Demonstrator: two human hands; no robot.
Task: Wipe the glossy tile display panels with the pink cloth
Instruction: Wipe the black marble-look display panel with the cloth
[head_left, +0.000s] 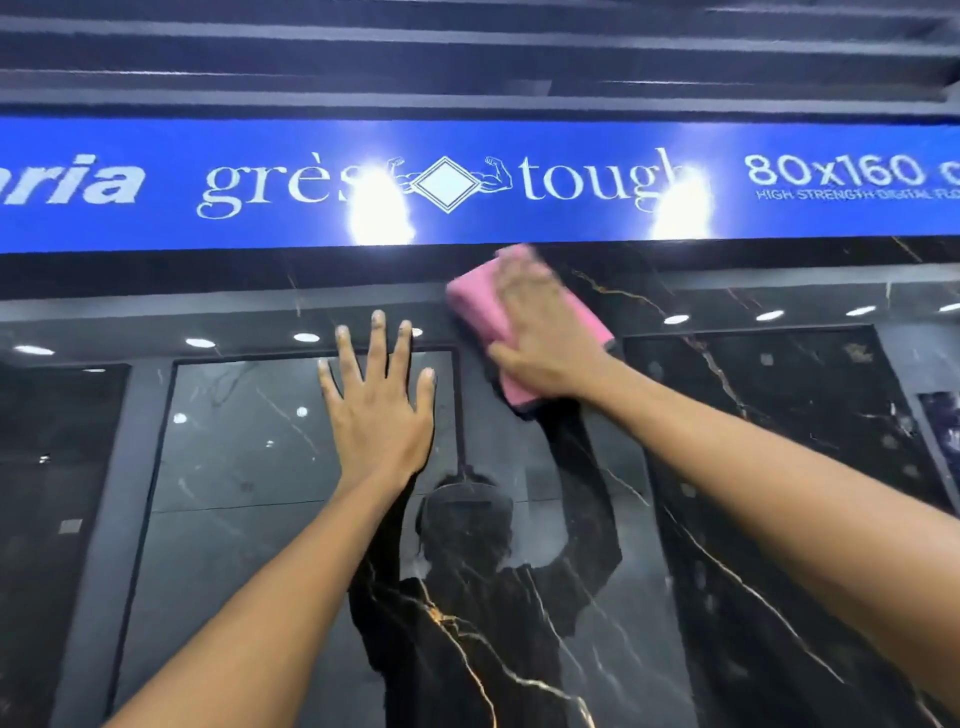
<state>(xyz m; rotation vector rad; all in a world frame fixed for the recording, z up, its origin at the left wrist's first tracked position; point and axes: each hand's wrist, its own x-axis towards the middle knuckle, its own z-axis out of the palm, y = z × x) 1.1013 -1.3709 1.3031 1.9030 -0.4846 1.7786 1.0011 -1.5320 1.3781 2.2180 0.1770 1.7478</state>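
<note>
Item: one pink cloth (483, 306), folded, grey-edged, high on the black gold-veined tile panel (727, 519) just under one blue sign (571, 218). Our right hand (545, 332) presses it flat, fingers blurred. Our left hand (382, 410) lies on the panel, fingers spread. We count two hands.

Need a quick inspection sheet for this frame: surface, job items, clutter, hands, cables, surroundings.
Surface: glossy black tile panel with gold and white veins; it mirrors ceiling lights and the person.
Job's things: pink cloth, folded, flat against the panel's upper part, just under the sign.
Clutter: nothing seen.
Hands: right hand presses on the cloth, thumb at its lower edge, blurred; left hand flat on the panel, fingers spread, holding nothing.
Cables: nothing seen.
Surroundings: blue sign reading "grès tough" and "80x160" above the panel; dark ceiling slats overhead.
</note>
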